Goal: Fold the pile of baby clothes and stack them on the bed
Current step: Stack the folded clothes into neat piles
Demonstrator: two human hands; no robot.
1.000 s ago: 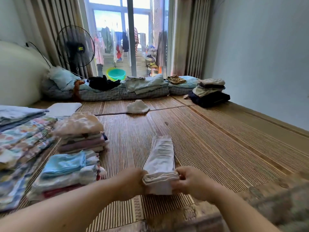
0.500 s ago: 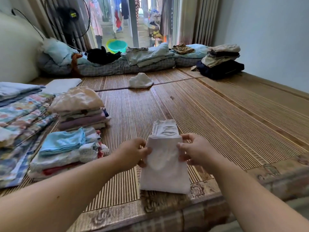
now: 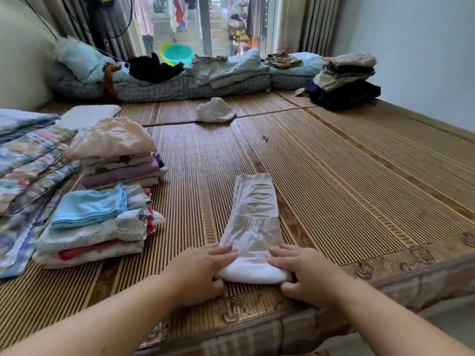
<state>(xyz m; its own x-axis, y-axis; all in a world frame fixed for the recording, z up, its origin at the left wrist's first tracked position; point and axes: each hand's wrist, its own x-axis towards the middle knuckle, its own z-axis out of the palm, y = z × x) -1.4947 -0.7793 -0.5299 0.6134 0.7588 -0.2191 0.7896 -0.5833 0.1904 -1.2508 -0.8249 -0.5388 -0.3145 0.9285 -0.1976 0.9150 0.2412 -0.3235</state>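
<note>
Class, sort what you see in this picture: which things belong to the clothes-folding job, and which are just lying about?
Job:
white garment, gripped by left hand and right hand
near folded stack
far folded stack
unfolded white piece

Lying about:
green basin
rolled quilts
patterned bedding

**What my bed holds**

The mat-covered bed point(image 3: 347, 188) carries a long folded white garment point(image 3: 254, 214) just before me. At my left stand a blue-topped stack point(image 3: 95, 227) and a cream-topped stack point(image 3: 115, 155), beside patterned blankets point(image 3: 30, 163). Farther off lie a crumpled white cloth point(image 3: 214, 110), rolled bedding point(image 3: 180, 84) and a dark pile point(image 3: 344, 83).
</note>
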